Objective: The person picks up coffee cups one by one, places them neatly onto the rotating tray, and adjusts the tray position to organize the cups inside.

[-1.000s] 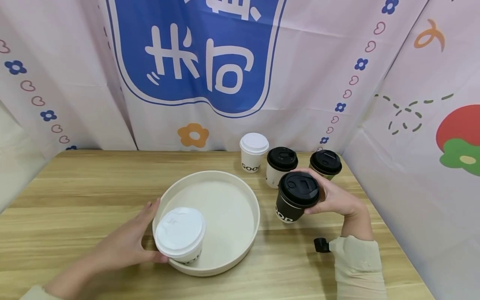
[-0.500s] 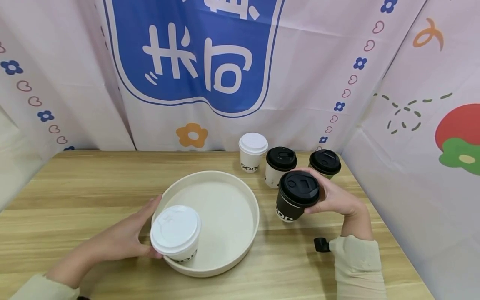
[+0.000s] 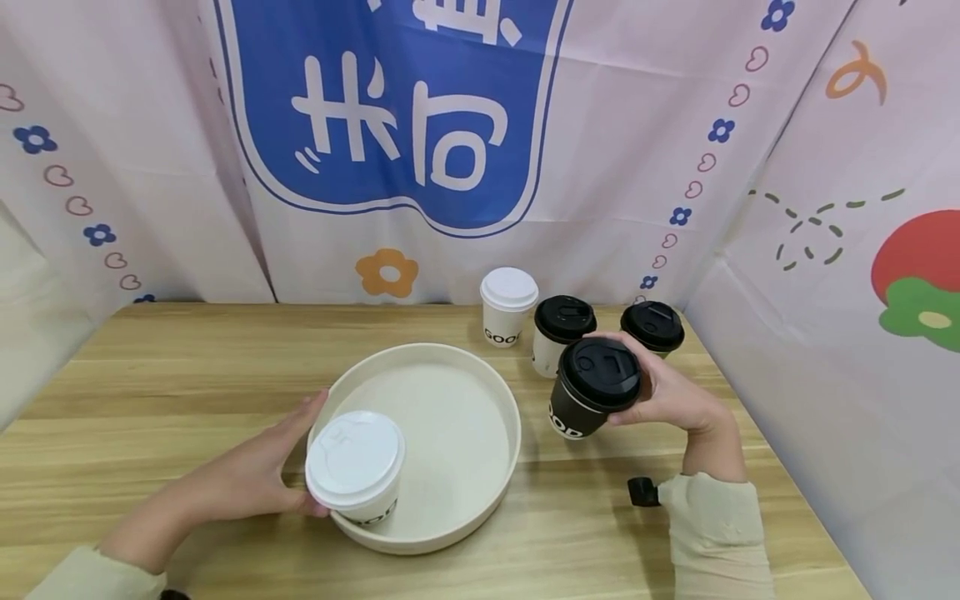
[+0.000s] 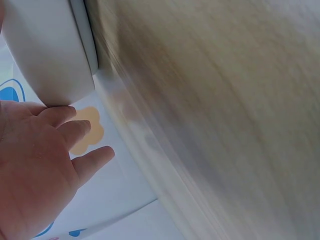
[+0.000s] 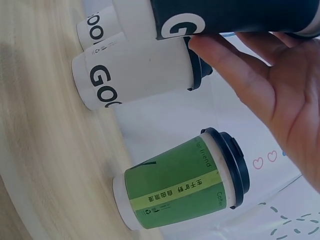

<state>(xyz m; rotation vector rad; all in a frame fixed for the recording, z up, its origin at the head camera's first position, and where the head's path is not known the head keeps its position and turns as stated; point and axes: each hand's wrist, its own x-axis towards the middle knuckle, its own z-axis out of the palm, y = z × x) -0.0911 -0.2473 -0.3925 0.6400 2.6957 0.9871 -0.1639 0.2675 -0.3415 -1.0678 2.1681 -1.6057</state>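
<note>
My right hand (image 3: 663, 392) grips a black paper coffee cup (image 3: 576, 408) with a black lid, thumb on the near side and fingers behind. The cup tilts slightly above the table, right of a round cream tray (image 3: 450, 546). In the tray's front left part stands a white paper coffee cup (image 3: 367, 500) with a white lid. My left hand (image 3: 243, 475) is spread at the tray's left side, thumb tip partly hidden near the white cup. In the left wrist view its fingers (image 4: 92, 162) extend fairly straight, by a smooth white wall (image 4: 50, 55).
Behind the tray stand a white cup with a white lid (image 3: 504, 321) and a white cup with a black lid (image 3: 547, 354). A green cup with a black lid (image 5: 175, 187) is at the right. Printed cloth walls (image 3: 637, 125) border the wooden table (image 3: 187, 358).
The black cup has risen and tilted a little in my right hand. The white cup in the tray has shifted slightly left, and my left thumb has drawn back a little.
</note>
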